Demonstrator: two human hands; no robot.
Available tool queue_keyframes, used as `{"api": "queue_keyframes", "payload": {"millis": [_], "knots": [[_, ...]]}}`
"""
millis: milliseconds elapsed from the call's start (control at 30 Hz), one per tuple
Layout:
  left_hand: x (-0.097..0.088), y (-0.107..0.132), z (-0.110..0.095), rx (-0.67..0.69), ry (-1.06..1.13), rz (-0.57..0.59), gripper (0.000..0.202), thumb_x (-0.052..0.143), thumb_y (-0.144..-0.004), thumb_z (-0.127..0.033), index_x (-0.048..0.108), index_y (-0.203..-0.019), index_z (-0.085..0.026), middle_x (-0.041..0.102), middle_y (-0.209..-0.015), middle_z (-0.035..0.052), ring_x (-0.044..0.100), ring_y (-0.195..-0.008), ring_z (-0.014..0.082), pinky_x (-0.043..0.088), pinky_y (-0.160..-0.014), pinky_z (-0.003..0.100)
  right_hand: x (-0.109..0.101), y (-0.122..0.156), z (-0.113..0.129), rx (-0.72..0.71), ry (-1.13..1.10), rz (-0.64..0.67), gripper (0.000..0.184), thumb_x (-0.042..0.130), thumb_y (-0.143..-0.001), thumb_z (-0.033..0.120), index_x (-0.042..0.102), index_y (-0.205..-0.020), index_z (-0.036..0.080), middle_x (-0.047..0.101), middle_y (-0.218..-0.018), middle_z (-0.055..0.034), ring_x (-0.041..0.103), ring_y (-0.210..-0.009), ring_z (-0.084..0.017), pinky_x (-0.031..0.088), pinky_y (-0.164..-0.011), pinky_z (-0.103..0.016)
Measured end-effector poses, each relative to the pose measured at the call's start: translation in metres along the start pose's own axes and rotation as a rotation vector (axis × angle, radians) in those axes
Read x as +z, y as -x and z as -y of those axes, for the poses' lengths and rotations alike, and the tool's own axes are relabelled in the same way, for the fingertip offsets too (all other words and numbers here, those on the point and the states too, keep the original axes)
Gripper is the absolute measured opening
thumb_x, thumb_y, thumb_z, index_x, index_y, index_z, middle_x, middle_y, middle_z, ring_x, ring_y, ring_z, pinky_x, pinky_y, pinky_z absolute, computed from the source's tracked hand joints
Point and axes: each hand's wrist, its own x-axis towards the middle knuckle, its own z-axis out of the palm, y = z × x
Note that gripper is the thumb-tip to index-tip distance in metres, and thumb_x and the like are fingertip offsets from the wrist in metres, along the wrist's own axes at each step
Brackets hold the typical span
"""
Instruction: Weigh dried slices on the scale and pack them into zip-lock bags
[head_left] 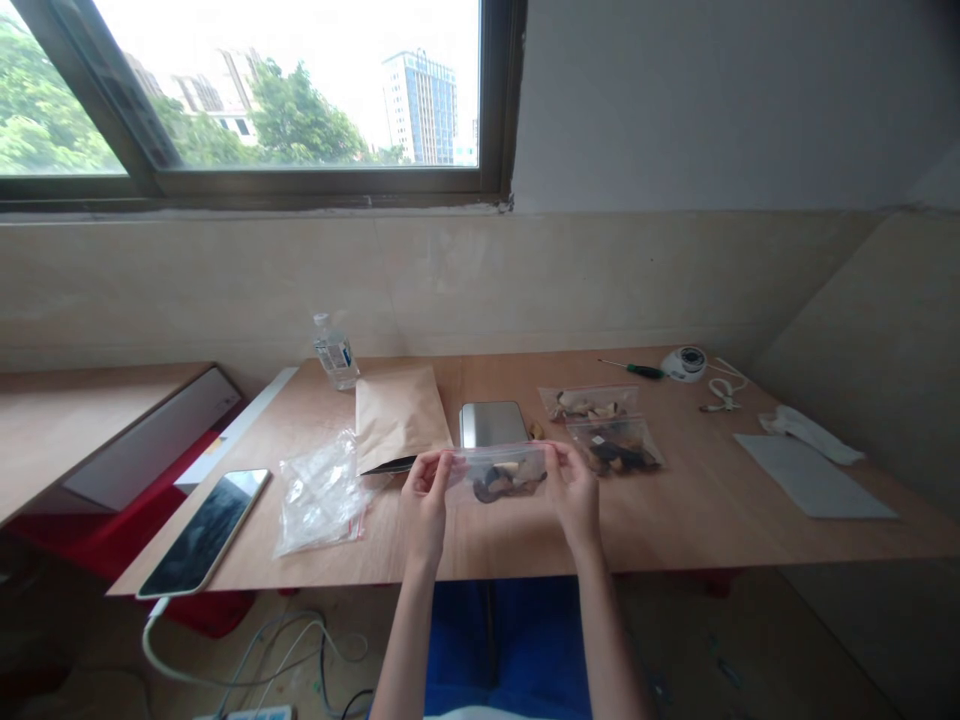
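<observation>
Both my hands hold up a small clear zip bag (504, 474) with dark and pale dried pieces inside, just above the wooden table (675, 520). My left hand (425, 492) pinches the bag's left top edge. My right hand (574, 490) pinches its right top edge. Behind the bag lies a flat silver scale (491, 422). To the right lie two more filled clear bags (611, 440). A brown paper envelope (397, 415) rests to the left of the scale.
A pile of empty clear bags (322, 492) and a phone (206, 530) on a white cable lie at the left. A water bottle (334, 352) stands at the back. A screwdriver (634, 369), a tape roll (684, 363), white sheets (814, 475) lie right.
</observation>
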Motion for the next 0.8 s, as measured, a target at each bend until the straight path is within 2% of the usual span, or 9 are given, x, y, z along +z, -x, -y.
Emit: {"api": "queue_keyframes", "payload": {"millis": [67, 133, 233, 300, 367, 433, 567, 667, 800], "knots": [[0.002, 0.002, -0.001, 0.027, -0.036, 0.042, 0.023, 0.060, -0.078, -0.038, 0.061, -0.085, -0.016, 0.067, -0.081, 0.0035, 0.064, -0.077, 0.0171, 0.049, -0.074, 0.028, -0.002, -0.003, 0.018, -0.158, 0.152, 0.004, 0.028, 0.048, -0.087, 0.034, 0.056, -0.108, 0.019, 0.061, -0.115, -0.0112, 0.052, -0.112, -0.025, 0.037, -0.098, -0.046], [0.005, 0.004, -0.001, 0.066, -0.089, 0.082, 0.021, 0.058, -0.079, -0.037, 0.061, -0.083, -0.017, 0.067, -0.082, 0.0034, 0.063, -0.079, 0.0168, 0.048, -0.075, 0.027, -0.001, -0.007, 0.038, -0.308, 0.262, 0.150, 0.031, 0.051, -0.085, 0.031, 0.054, -0.114, 0.022, 0.058, -0.122, -0.0090, 0.045, -0.121, -0.025, 0.029, -0.103, -0.048], [0.009, 0.008, -0.003, 0.108, -0.116, 0.115, 0.019, 0.058, -0.080, -0.036, 0.061, -0.083, -0.018, 0.066, -0.083, 0.0035, 0.062, -0.080, 0.0167, 0.047, -0.075, 0.027, 0.008, -0.013, 0.061, -0.433, 0.314, 0.443, 0.015, 0.054, -0.085, 0.027, 0.062, -0.097, 0.025, 0.067, -0.102, -0.0040, 0.053, -0.111, -0.023, 0.030, -0.101, -0.045], [0.010, 0.009, -0.004, 0.119, -0.123, 0.115, 0.019, 0.058, -0.080, -0.036, 0.060, -0.083, -0.018, 0.065, -0.083, 0.0035, 0.061, -0.080, 0.0166, 0.047, -0.074, 0.027, 0.013, -0.018, 0.066, -0.443, 0.323, 0.531, 0.009, 0.054, -0.085, 0.026, 0.063, -0.083, 0.024, 0.068, -0.085, -0.0024, 0.058, -0.096, -0.021, 0.036, -0.093, -0.040], [0.010, 0.010, -0.004, 0.133, -0.146, 0.106, 0.018, 0.058, -0.080, -0.036, 0.060, -0.083, -0.018, 0.064, -0.082, 0.0031, 0.061, -0.078, 0.0158, 0.047, -0.072, 0.025, 0.018, -0.023, 0.065, -0.431, 0.345, 0.583, 0.012, 0.055, -0.086, 0.024, 0.062, -0.076, 0.022, 0.067, -0.076, -0.0017, 0.059, -0.082, -0.018, 0.040, -0.083, -0.033], [0.009, 0.010, -0.003, 0.152, -0.168, 0.107, 0.016, 0.058, -0.081, -0.034, 0.060, -0.083, -0.019, 0.064, -0.082, 0.0023, 0.060, -0.078, 0.0150, 0.046, -0.070, 0.024, 0.021, -0.026, 0.064, -0.436, 0.384, 0.616, 0.014, 0.053, -0.086, 0.019, 0.061, -0.074, 0.022, 0.066, -0.070, -0.0009, 0.056, -0.074, -0.017, 0.040, -0.076, -0.029], [0.004, 0.008, -0.001, 0.174, -0.187, 0.140, 0.013, 0.057, -0.081, -0.032, 0.059, -0.083, -0.019, 0.063, -0.081, 0.0016, 0.059, -0.079, 0.0147, 0.045, -0.071, 0.024, 0.026, -0.025, 0.066, -0.497, 0.451, 0.623, 0.022, 0.049, -0.084, 0.007, 0.059, -0.069, 0.020, 0.063, -0.063, 0.0003, 0.053, -0.064, -0.014, 0.037, -0.074, -0.026], [-0.003, 0.006, 0.001, 0.176, -0.199, 0.148, 0.013, 0.055, -0.083, -0.032, 0.057, -0.083, -0.019, 0.062, -0.082, 0.0018, 0.058, -0.078, 0.0147, 0.044, -0.071, 0.024, 0.026, -0.022, 0.064, -0.499, 0.455, 0.654, 0.019, 0.049, -0.087, 0.014, 0.061, -0.075, 0.021, 0.064, -0.065, 0.0003, 0.054, -0.064, -0.014, 0.036, -0.073, -0.026], [-0.010, 0.003, 0.005, 0.185, -0.207, 0.128, 0.013, 0.054, -0.083, -0.033, 0.056, -0.083, -0.019, 0.059, -0.080, 0.0015, 0.056, -0.077, 0.0144, 0.044, -0.070, 0.024, 0.019, -0.022, 0.051, -0.429, 0.454, 0.703, 0.016, 0.049, -0.089, 0.023, 0.063, -0.081, 0.024, 0.066, -0.071, 0.0005, 0.057, -0.066, -0.014, 0.036, -0.070, -0.025]]}}
